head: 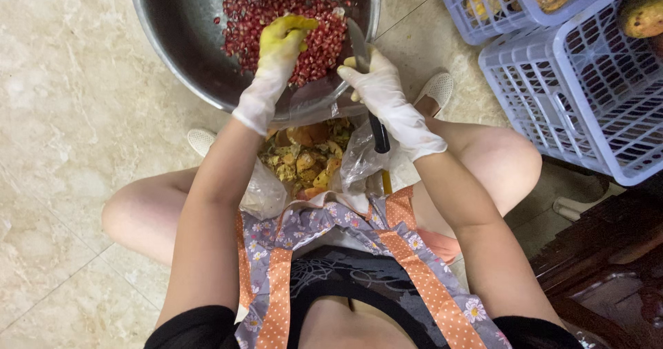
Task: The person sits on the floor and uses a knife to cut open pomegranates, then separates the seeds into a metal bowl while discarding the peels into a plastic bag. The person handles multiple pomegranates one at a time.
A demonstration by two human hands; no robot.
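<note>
Item: our left hand, gloved and yellow-stained, curled among pomegranate seeds at the steel bowl's near rim. Our right hand closed on a knife, blade pointing into the bowl, just beside the left.

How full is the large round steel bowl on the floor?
Partly full: the large round steel bowl holds a heap of red pomegranate seeds on one side, with bare metal showing beside it.

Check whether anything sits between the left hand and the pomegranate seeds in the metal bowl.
Nothing visible does. The left hand, in a yellow-stained glove, reaches over the metal bowl rim straight into the pomegranate seeds. The right hand holds the knife off to the side, clear of that path.
</note>
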